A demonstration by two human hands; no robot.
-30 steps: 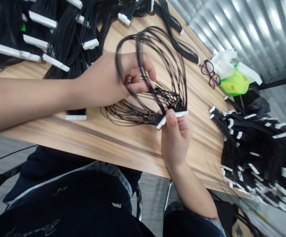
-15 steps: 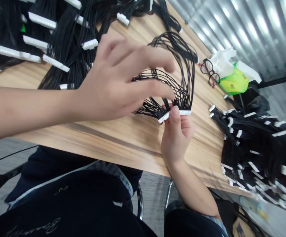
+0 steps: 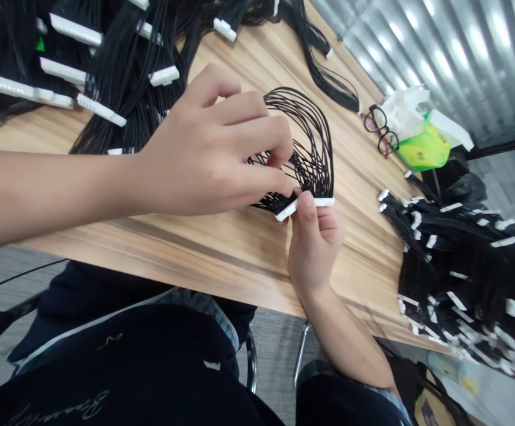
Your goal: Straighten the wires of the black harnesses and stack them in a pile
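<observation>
My right hand [image 3: 315,242] pinches two white connector strips [image 3: 324,202] between thumb and fingers; they meet at a slight angle under the thumb. A loop of thin black wires [image 3: 326,133] rises from the strips and curves back to the left. My left hand [image 3: 222,154] is over the left side of this loop, its fingers curled in and its thumb tip at the wires just above the connectors. The wires run between and behind its fingers, and part of them is hidden by the hand.
Bundles of black wires with white connectors [image 3: 100,110] cover the table's far left. More bundles [image 3: 457,260] are heaped at the right. Glasses [image 3: 382,131] and a green and white plastic package [image 3: 426,148] are near the corrugated metal wall [image 3: 453,47]. Another wire bundle [image 3: 328,86] lies along the far edge.
My left hand's fingers have curled inward from a spread pose onto the wires. The wire loop has become lower and narrower. My right hand has shifted slightly left, still holding the connectors.
</observation>
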